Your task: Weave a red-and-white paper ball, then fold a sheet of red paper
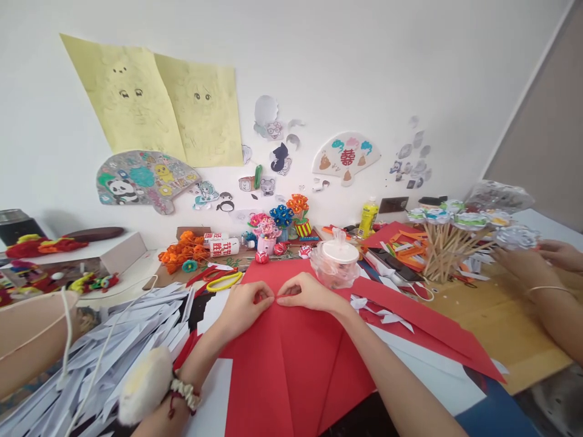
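Note:
A large red paper sheet (pixel 259 376) with long creases lies in front of me. Over its upper part my left hand (pixel 243 308) and my right hand (pixel 306 292) meet, thumbs and forefingers pinched almost tip to tip on the red paper. How much paper sits between the fingertips is hard to see. Just beyond my right hand stands a clear plastic cup with a white lid (pixel 339 255), wrapped in film. Scissors with yellow handles (pixel 225 281) lie beyond my left wrist, which wears a scrunchie and a white fluffy ball (pixel 144 385).
White paper strips (pixel 132 340) pile up at the left, crossed by a white cable. More folded red paper (pixel 423 321) lies right. Paper flowers on sticks (pixel 449 249) stand near another person's hands (pixel 531 267). Pipe-cleaner flowers (pixel 282 218) line the wall.

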`<state>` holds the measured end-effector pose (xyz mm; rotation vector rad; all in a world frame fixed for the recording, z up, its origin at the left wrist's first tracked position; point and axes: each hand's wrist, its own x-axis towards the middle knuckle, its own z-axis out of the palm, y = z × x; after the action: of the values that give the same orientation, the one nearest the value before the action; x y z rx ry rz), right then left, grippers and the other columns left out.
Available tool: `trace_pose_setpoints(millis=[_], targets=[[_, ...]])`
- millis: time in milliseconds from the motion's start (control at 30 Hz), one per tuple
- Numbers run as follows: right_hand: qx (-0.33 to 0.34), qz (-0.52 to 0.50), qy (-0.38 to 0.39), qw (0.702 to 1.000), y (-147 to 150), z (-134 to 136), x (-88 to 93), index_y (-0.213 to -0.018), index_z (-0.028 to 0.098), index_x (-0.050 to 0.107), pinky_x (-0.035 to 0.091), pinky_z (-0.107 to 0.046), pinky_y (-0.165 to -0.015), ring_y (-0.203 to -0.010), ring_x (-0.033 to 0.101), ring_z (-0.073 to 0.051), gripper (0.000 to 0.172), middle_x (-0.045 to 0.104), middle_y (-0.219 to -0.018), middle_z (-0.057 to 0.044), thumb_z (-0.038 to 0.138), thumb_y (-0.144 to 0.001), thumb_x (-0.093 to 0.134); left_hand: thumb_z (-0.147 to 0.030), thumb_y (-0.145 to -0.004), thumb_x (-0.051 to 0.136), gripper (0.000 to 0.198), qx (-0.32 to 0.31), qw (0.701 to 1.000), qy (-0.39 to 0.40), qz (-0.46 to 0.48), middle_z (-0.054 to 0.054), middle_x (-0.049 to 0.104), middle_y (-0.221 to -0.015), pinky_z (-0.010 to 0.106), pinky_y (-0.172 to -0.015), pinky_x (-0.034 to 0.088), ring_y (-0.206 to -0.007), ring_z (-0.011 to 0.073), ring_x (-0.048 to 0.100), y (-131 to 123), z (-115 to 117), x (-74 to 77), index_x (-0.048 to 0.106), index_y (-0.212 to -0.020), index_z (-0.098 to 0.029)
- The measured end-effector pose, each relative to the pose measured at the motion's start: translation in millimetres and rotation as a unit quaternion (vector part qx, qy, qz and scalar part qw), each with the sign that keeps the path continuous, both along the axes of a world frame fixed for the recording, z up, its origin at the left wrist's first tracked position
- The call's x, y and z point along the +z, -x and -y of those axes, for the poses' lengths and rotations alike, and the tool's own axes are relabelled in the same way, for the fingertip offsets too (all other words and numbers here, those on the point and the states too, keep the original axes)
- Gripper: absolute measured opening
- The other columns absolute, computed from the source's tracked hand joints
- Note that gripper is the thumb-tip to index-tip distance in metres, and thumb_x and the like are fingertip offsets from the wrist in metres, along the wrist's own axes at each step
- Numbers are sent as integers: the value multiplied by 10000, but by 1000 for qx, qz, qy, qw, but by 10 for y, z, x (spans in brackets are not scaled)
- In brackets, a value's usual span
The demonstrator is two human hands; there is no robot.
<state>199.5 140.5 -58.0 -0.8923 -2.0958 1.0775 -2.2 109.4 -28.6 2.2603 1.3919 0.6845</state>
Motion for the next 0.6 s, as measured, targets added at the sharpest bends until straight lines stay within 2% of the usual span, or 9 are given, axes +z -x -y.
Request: trace_pose_setpoints(millis=[267,600], targets=[[-23,-6,13,1000,18,84,-20,-775,134,742,453,-270,-621,-673,613,-188,236,725,-745,-67,354,-768,657,-383,-768,559,221,-2,1000,22,18,32,707,-744,272,-642,398,-686,193,592,-2,20,-47,685,-736,-204],[2,-27,43,999,12,169,70,-776,129,721,442,-262,-654,-692,588,-170,330,699,-750,-41,439,-810,613,-414,-797,491,292,-37,994,71,74,27,691,-781,267,-686,440,-739,188,593,-23,136,70,656,-752,-178]])
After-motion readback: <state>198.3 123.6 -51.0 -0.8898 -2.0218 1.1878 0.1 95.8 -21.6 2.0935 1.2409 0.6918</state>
